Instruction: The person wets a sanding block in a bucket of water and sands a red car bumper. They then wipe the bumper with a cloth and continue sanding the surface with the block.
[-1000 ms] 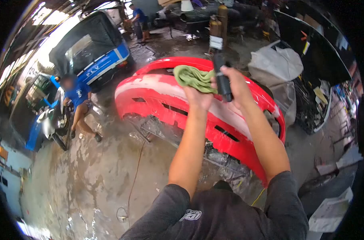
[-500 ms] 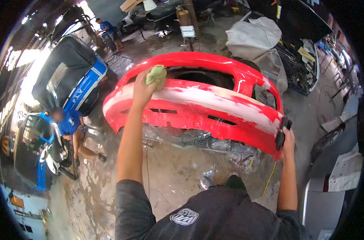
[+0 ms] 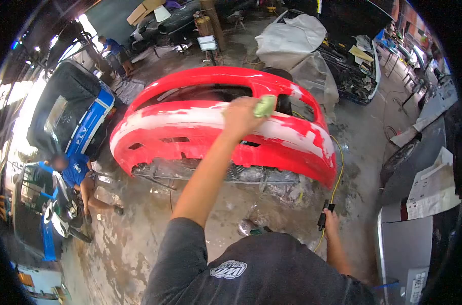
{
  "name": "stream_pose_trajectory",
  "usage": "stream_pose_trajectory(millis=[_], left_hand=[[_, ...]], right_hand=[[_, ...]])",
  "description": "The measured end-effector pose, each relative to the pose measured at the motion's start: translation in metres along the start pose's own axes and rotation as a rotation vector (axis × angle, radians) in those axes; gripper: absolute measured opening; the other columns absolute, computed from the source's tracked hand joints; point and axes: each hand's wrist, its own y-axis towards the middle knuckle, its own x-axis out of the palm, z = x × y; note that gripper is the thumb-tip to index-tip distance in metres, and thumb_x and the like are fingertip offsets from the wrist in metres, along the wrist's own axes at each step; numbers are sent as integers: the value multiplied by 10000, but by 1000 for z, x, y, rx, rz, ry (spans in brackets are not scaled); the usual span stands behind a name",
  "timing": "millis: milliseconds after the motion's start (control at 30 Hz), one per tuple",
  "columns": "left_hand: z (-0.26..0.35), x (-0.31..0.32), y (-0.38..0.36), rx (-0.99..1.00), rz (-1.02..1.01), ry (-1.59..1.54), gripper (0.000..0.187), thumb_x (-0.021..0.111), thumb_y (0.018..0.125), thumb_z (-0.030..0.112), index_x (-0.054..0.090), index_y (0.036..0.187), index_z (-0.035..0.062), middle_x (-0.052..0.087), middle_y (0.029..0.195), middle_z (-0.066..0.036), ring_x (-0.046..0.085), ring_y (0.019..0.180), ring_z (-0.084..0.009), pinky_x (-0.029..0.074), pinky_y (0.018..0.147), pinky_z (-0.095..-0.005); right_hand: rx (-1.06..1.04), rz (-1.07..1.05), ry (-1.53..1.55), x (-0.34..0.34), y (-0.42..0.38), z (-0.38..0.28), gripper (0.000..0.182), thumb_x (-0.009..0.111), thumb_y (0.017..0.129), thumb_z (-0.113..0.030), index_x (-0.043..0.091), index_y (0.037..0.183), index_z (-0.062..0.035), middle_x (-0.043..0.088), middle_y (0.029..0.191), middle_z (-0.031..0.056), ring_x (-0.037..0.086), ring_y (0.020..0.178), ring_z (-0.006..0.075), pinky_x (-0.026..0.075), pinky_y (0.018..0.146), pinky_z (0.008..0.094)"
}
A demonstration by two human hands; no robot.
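Spanning the whole workshop, a stained concrete floor (image 3: 119, 254) lies under everything, with a blue-and-black vehicle (image 3: 63, 114) at the left and a seated person (image 3: 76, 170) near it. Ahead sits the red bumper (image 3: 195, 148), its long curve facing the wearer and a pale band (image 3: 190, 118) running along the bulge. Beyond it to the right, an open engine bay (image 3: 337, 63) serves as a container of sorts: dark mechanical parts show inside, with a yellowish sheet (image 3: 361, 53) lying over some of them. A cardboard box (image 3: 142, 11) stands at the back; its contents cannot be made out.

The left hand (image 3: 238, 118) reaches over the bumper at the upper edge of the pale band, fingers bunched around a green cloth (image 3: 265, 107); blur makes it hard to tell whether the cloth presses on the bumper. The right hand (image 3: 332, 223) hangs low, well apart from the bumper, grasping a small dark block (image 3: 323, 217) in front of a yellow cord (image 3: 337, 175).

The step in hand looks like wiping down the pale band. Judging from that, the next move calls for light, even cloth pressure along the curve, with the block kept clear of the bumper.
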Motion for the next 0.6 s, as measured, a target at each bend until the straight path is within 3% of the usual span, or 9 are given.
stream_pose_trajectory(millis=[167, 200, 367, 433, 500, 600], left_hand=[[119, 129, 8, 237, -108, -109, 399, 843, 724, 334, 710, 1038, 126, 702, 992, -131, 681, 1009, -326, 510, 961, -464], [136, 154, 7, 294, -152, -77, 391, 839, 731, 331, 706, 1035, 125, 702, 1007, -133, 676, 1029, -331, 496, 985, -475], [181, 245, -14, 483, -266, 42, 392, 827, 733, 282, 711, 1080, 143, 690, 1073, -112, 635, 1150, -337, 402, 1120, -554], [182, 234, -12, 431, -321, -38, 413, 822, 750, 288, 702, 1119, 145, 684, 1105, -120, 627, 1179, -332, 380, 1147, -563], [173, 214, -9, 391, -308, -91, 428, 825, 760, 292, 700, 1141, 143, 687, 1126, -125, 630, 1181, -328, 377, 1150, -571], [143, 162, -5, 312, -171, -100, 458, 843, 753, 299, 706, 1162, 143, 700, 1135, -120, 643, 1153, -319, 401, 1116, -574]], right_hand=[[1, 72, -91, -35, -35, 28, 214, 675, 957, -264, 637, 1004, -59, 652, 813, 24, 622, 700, 143, 491, 643, 306], [-13, 64, -77, -48, -47, 34, 344, 682, 925, -314, 649, 1081, -9, 645, 827, 51, 608, 696, 169, 489, 628, 350], [84, 134, 3, -120, -95, 106, 372, 619, 951, -331, 619, 1149, -16, 631, 856, 55, 608, 717, 190, 504, 648, 353], [132, 166, -25, -175, -94, 194, 391, 563, 982, -348, 618, 1170, -10, 640, 899, 79, 625, 763, 212, 525, 698, 370], [25, 287, 17, -219, -105, 280, 443, 486, 1026, -358, 619, 1246, 2, 675, 1025, 147, 651, 921, 274, 525, 841, 408], [23, 310, -31, -221, -108, 279, 455, 474, 1035, -361, 618, 1267, 2, 677, 1063, 162, 646, 963, 286, 514, 872, 415]])
